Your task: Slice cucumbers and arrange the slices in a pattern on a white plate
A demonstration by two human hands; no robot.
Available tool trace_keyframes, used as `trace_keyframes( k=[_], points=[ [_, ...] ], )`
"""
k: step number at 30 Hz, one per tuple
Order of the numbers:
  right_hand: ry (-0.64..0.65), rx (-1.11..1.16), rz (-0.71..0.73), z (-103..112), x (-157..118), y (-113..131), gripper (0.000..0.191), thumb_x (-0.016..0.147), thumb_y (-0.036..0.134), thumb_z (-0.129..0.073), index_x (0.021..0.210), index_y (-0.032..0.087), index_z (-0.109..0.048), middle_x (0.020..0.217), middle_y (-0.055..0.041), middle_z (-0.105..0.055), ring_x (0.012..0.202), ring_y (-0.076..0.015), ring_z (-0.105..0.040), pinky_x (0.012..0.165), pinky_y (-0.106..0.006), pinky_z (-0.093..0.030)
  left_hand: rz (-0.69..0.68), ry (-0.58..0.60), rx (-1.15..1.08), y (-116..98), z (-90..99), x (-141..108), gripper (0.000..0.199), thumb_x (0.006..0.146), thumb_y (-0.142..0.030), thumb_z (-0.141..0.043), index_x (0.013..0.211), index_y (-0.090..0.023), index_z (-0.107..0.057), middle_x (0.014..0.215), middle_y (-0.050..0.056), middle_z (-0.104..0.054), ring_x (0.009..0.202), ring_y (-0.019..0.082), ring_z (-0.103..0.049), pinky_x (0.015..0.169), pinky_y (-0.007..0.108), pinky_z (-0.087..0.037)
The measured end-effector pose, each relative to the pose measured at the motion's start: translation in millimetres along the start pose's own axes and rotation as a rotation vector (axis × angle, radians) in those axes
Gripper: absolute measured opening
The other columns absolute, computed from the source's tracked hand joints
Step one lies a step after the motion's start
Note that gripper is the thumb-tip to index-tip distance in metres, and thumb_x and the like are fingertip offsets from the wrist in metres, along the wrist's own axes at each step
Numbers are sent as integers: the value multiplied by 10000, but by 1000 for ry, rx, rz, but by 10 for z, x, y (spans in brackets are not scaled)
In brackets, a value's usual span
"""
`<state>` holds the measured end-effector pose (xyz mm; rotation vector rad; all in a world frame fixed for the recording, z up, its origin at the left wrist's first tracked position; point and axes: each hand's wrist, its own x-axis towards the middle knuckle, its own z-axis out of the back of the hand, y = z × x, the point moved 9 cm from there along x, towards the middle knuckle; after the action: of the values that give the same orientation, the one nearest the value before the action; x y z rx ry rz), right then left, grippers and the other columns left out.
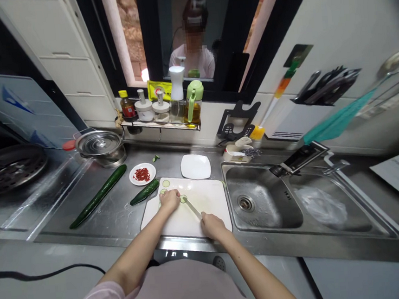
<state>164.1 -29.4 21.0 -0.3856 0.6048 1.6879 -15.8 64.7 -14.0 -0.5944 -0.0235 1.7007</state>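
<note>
My right hand [213, 225] is wrapped round the handle of a kitchen knife [193, 209], low on the right of a white cutting board [204, 200]. The blade points up and left, its tip at a round cucumber slice [183, 199]. My left hand [171, 201] rests on the board with its fingers bent and closed over cucumber slices, partly hiding them. Another slice [166, 183] lies flat near the board's top left corner. Just left of the board is a cut piece of cucumber [145, 192], and a long whole cucumber [98, 195] lies farther left.
A small plate of chopped red pieces [132, 177] and a white square plate [196, 167] stand behind the board. To the right is a steel sink [264, 209]; at back left, a lidded steel pot [107, 158]. A rack [165, 123] of bottles and jars hangs under the window.
</note>
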Motion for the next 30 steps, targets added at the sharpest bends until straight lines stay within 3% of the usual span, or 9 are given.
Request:
trace_keyframes(
  k=[8, 13, 20, 24, 30],
  points=[
    [4, -6, -30, -141, -146, -159, 316, 926, 215, -335, 1134, 166, -567, 1036, -156, -689, 971, -261, -652, 737, -322, -421, -12, -6, 9, -53, -10, 0, 251, 783, -392, -572, 951, -229, -664, 1053, 91, -704, 1093, 293, -558, 931, 415, -293],
    [-47, 55, -69, -148, -190, -263, 279, 950, 280, -356, 1118, 179, -555, 1032, -134, -687, 978, -230, -640, 725, -284, -376, -45, -33, 11, -132, 12, -33, 192, 785, -288, -579, 953, -205, -622, 1058, 85, -691, 1068, 269, -563, 914, 388, -297],
    [-163, 129, -117, -31, -155, -445, 291, 979, 326, -327, 1149, 184, -517, 1034, -114, -695, 963, -204, -635, 684, -260, -324, -24, -83, -223, -138, 21, -331, 120, 823, -277, -551, 926, -237, -598, 894, 8, -710, 936, 200, -617, 859, 344, -325],
    [-162, 125, -115, -36, -85, -486, 298, 975, 330, -338, 1158, 186, -525, 1058, -113, -694, 977, -206, -629, 683, -259, -317, -16, -106, -337, 47, -80, -632, 122, 818, -304, -583, 918, -241, -616, 872, -18, -709, 876, 164, -626, 848, 314, -332],
    [-151, 117, -113, -59, 2, -500, 298, 973, 348, -344, 1117, 195, -555, 1043, -100, -697, 953, -199, -627, 658, -257, -304, 98, -173, -392, 623, -65, -904, 124, 825, -327, -574, 910, -251, -623, 850, -42, -708, 818, 144, -632, 849, 308, -329]
  ],
)
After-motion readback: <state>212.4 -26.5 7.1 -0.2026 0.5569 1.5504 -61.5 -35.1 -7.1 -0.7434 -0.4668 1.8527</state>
